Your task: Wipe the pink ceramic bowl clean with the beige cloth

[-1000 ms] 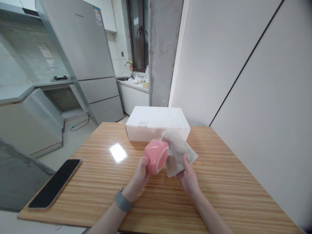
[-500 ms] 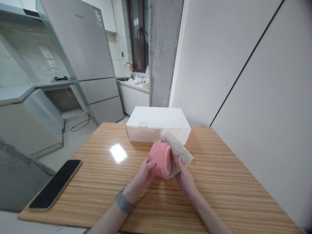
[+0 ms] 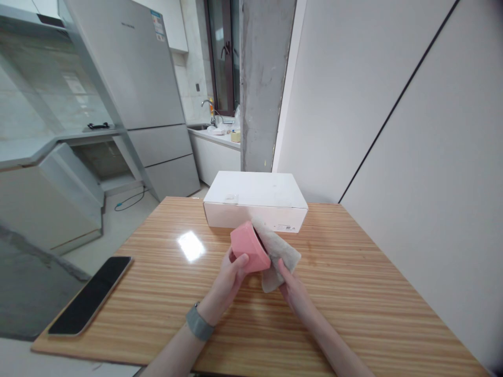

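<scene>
Pink faceted bowl (image 3: 248,246), held tilted on its side above the near-middle of the table (image 3: 373,293), its dark opening turned toward the person's right. Against that opening lies a grey cloth (image 3: 279,248), loosely folded; from where I stand I cannot tell whether any of it reaches inside. The left hand (image 3: 228,277) is closed on the bowl, thumb on the near facet, the other fingers mostly hidden beneath. The right hand (image 3: 294,290) pinches the cloth at its near edge, thumb uppermost, with the far end of the cloth free.

Stage of the work, as judged here: partway. Both articles are taken up and brought together at the rim; neither is set down. How much of the bowl the cloth has covered cannot be told, and the cloth's contact with the inner surface is hidden.

Surroundings: a grey wristband (image 3: 199,323) circles the left wrist. Just beyond the bowl and cloth stands a closed white box (image 3: 255,191); a dark-screened tablet (image 3: 92,296) lies flat near the table's left edge, well apart from the hands. Farther off are a tall refrigerator (image 3: 137,78), a curved faucet (image 3: 208,103) and a bare concrete pillar (image 3: 263,84).
</scene>
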Demonstrator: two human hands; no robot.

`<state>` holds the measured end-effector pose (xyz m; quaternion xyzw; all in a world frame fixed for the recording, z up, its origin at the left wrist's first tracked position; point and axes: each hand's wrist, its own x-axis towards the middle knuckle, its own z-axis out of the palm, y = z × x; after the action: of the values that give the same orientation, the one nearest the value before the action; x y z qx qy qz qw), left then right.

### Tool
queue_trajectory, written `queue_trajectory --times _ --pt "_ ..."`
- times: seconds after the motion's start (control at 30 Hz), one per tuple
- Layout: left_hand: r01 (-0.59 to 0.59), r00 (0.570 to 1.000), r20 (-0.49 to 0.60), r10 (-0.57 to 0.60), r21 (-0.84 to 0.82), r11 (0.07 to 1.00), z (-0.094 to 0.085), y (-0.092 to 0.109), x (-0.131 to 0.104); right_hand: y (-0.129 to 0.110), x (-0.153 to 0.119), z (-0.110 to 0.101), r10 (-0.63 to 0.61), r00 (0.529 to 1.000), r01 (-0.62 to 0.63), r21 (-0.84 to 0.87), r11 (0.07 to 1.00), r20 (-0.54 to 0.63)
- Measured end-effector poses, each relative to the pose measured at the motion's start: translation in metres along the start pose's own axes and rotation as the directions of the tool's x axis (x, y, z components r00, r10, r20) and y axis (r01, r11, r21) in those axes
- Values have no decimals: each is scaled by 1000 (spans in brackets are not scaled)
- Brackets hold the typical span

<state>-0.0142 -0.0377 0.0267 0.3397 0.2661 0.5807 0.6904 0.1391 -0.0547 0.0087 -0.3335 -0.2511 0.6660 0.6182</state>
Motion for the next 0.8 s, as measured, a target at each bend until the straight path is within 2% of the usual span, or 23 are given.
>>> queue_trajectory --times 0.17,0.47,0.67,0.8 --pt "-98 990 -90 113 157 983 -1 1 3 0 -4 4 39 999 -39 -82 996 -2" --pt "-52 956 -252 149 356 933 1 1 8 -8 -8 9 88 995 -90 -39 995 -52" --pt "-14 958 -254 135 427 904 3 3 6 -12 -9 12 92 994 -89 45 995 -64" --pt "-11 973 -194 123 494 870 2 3 5 -17 -9 12 84 990 -77 71 995 -112"
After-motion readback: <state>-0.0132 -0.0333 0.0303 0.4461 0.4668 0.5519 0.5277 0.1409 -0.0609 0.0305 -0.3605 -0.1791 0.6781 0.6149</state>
